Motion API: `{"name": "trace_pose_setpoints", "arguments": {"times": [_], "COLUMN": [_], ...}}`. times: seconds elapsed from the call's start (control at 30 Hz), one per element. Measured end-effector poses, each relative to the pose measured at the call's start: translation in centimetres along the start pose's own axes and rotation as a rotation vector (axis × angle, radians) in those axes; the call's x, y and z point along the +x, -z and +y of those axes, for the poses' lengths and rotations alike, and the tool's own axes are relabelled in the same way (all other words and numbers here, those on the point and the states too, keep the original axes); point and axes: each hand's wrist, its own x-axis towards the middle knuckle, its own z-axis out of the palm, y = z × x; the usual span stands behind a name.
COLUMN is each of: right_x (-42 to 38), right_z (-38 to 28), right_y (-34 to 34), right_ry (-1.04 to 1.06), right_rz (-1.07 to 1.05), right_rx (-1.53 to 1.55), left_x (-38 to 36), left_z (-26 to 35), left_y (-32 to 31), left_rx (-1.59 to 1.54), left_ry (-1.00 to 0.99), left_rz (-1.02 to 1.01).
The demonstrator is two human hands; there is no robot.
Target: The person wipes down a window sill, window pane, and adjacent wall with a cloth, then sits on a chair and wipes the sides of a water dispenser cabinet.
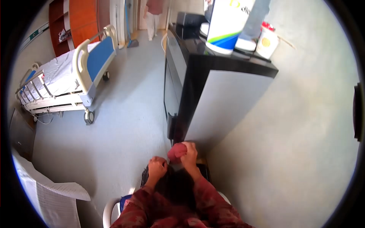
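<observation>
A bunched red cloth-like item (pixel 177 152) is in my right hand (pixel 189 155), low in the middle of the view, just in front of the cabinet's lower edge. The fingers are wrapped round its right side. To the left of it, apart from the item, my left hand (pixel 157 166) rests near my dark-clad lap (pixel 173 190) with its fingers curled; whatever they may hold is hidden. Both forearms are in red patterned sleeves.
A black and white cabinet (pixel 228 102) carries a large white container (pixel 228 26) and a cup (pixel 267 43). Left stands a hospital bed (pixel 57 76). A person (pixel 153 19) is by the far door. Papers (pixel 57 201) lie lower left.
</observation>
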Motion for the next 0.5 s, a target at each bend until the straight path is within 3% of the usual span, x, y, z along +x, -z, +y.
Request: {"name": "trace_pose_setpoints", "arguments": {"times": [0.23, 0.3, 0.33, 0.4, 0.5], "right_x": [10.7, 12.7, 12.9, 12.6, 9.0], "right_z": [-14.0, -15.2, -15.4, -15.0, -9.0], "right_y": [6.4, 6.8, 6.9, 6.8, 3.4], "right_ry": [0.223, 0.468, 0.475, 0.453, 0.517], "right_rz": [0.379, 0.572, 0.572, 0.325, 0.261], "right_rx": [0.222, 0.246, 0.252, -0.072, -0.229], "left_x": [-0.4, -0.6, -0.6, -0.8, -0.8], "left_z": [0.0, -0.1, -0.2, 0.0, -0.2], "left_y": [0.1, 0.1, 0.1, 0.3, 0.0], "left_rx": [0.009, 0.015, 0.017, -0.001, 0.004], "left_ry": [0.002, 0.019, 0.019, 0.016, 0.010], "left_rz": [0.057, 0.051, 0.060, 0.071, 0.083]}}
